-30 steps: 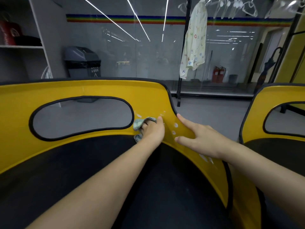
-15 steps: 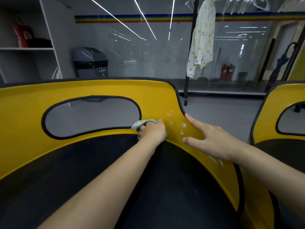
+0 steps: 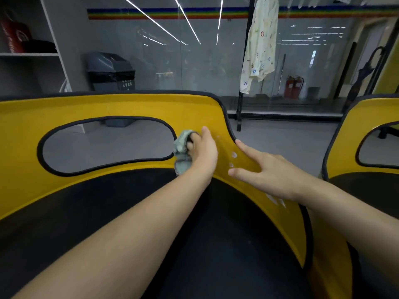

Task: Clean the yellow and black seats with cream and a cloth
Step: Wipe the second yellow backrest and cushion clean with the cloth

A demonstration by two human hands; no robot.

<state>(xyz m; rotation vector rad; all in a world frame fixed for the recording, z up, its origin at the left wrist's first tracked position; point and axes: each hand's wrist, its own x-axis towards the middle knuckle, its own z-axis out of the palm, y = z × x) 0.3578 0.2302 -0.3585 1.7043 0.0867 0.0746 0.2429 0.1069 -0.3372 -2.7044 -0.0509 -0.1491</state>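
Near seat (image 3: 108,104): yellow shell with black edge trim, fills most of the view. An oval cutout (image 3: 108,145) with a black rim sits in the backrest, left of centre. The black cushion (image 3: 216,244) takes up the whole near part, under both forearms.

Far side: glass wall (image 3: 194,61) with a rainbow stripe (image 3: 172,13) along the top and ceiling light reflections. White shelf unit (image 3: 28,54) far left, red and dark items on it, too blurry to ID. Second yellow-and-black seat (image 3: 367,117) at the right edge, same cutout style, only partly in frame.

Dark grey trash bin (image 3: 110,71) behind the near backrest. Patterned light shirt (image 3: 260,44) hangs beside a black rack pole (image 3: 246,61). Folded umbrella (image 3: 362,74) far right. Two red fire extinguishers (image 3: 292,87) behind the glass.

Left hand (image 3: 204,152): fingers curled round a bunched grey-green cloth (image 3: 182,143), which is pressed on the yellow backrest just right of the cutout's right end, above the cushion edge.

Right hand (image 3: 272,173): fingers straight and spread, lying flat on the yellow side panel right of the left hand, holding nothing. The index tip reaches the black trim.

Cream dabs (image 3: 233,154): small white dots on the yellow between the two hands. White smears (image 3: 277,200) sit just below the right wrist.
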